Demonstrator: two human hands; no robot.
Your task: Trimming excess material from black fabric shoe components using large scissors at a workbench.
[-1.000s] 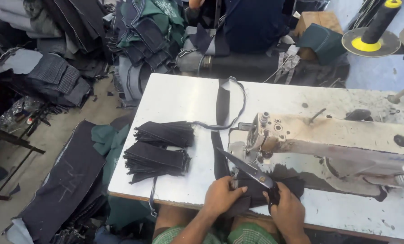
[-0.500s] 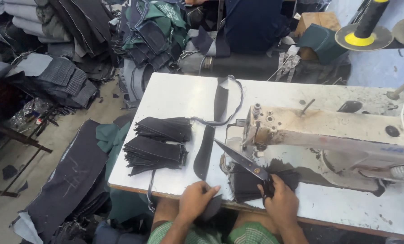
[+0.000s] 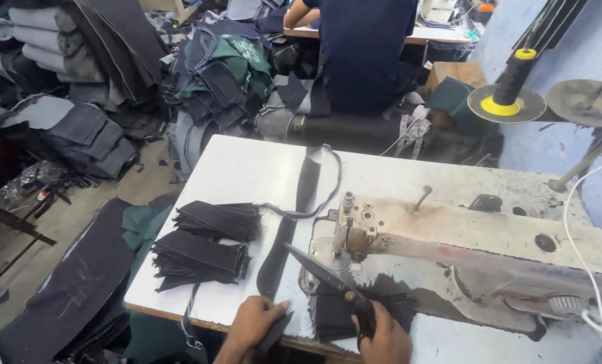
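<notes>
My right hand (image 3: 384, 337) grips the handles of black scissors (image 3: 322, 273), whose blades point up and left beside the sewing machine (image 3: 476, 243). My left hand (image 3: 252, 322) pinches the near end of a long dark fabric strip (image 3: 289, 229) at the table's front edge. The strip runs away from me across the white table (image 3: 233, 168). A stack of dark cut pieces (image 3: 341, 313) lies under the scissors, next to the machine's needle end.
Two piles of dark fabric pieces (image 3: 203, 246) sit on the table's left part. A person in a dark shirt (image 3: 365, 50) sits beyond the table. Folded denim heaps (image 3: 88, 138) cover the floor at left. A thread cone stand (image 3: 506, 101) rises at right.
Both hands have slid toward the table's near edge. The left hand now pinches the strip's end, and the scissors have swung a little left of the machine.
</notes>
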